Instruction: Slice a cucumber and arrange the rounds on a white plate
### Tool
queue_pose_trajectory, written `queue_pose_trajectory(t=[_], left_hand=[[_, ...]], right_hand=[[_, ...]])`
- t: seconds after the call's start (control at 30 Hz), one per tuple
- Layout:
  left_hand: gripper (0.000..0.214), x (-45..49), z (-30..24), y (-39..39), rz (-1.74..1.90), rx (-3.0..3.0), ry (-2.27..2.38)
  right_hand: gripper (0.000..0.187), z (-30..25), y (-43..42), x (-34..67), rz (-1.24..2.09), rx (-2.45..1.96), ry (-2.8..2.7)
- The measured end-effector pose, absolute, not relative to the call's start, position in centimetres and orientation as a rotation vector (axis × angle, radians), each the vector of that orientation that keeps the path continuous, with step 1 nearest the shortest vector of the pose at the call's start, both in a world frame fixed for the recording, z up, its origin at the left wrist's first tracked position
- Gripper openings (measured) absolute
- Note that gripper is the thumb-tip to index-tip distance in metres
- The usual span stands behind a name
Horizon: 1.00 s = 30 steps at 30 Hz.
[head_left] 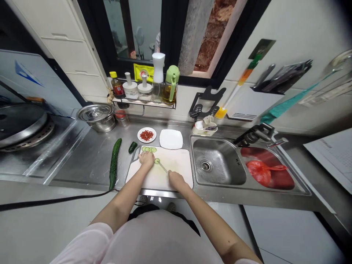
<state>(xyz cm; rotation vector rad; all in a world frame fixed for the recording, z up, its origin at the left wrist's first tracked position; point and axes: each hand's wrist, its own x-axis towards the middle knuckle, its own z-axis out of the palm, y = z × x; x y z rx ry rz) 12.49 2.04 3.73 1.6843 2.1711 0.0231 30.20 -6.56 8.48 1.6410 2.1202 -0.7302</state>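
Note:
My right hand (176, 180) is wrapped round the handle of a knife (163, 167), its blade pointing up and left over the white cutting board (176, 157). At the blade's tip shows a round pale-green cut face of cucumber (157, 161). My left hand (147, 159) is curled over the cucumber piece, which it mostly hides. A row of cucumber slices (149, 149) lies along the board's back edge. Left of the board lie a short dark cucumber end (132, 147) and a long whole cucumber (114, 163).
Behind the board stand a plate of chopped red chili (146, 135) and a white square plate (171, 139). A sink (220, 161) borders the board's right side; a red plastic bag (260, 173) lies in the second basin. A lidded steel pot (101, 123) stands back left, below a seasoning shelf (143, 102).

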Motion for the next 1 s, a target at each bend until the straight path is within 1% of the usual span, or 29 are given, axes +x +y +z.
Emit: queue_pose_trajectory(t=[0.13,0.3,0.43,0.57,0.8,1.0], left_hand=[[0.024,12.9,3.7,1.3,0.042,1.738,2.174],[0.02,13.3,3.7,0.5,0.059,1.763,2.125],[0.015,13.6,4.0,0.3,0.109,1.714,2.117],[0.015,13.4,4.3,-0.5,0.219,1.607,2.129],[0.014,10.2,4.9,-2.8,0.407,1.341,2.193],[0.016,7.1,4.5,-3.8,0.376,1.198,2.277]], right_hand=[[0.034,8.5,-7.7,31.1,-0.732,1.658,2.092],[0.028,8.4,-9.1,33.3,-0.764,1.701,2.078],[0.028,8.3,-9.7,35.0,-0.77,1.78,2.052],[0.027,8.3,-9.4,35.8,-0.764,1.846,2.02],[0.025,7.6,-8.1,35.5,-0.763,1.836,2.036],[0.031,7.3,-7.8,35.1,-0.769,1.845,2.046]])
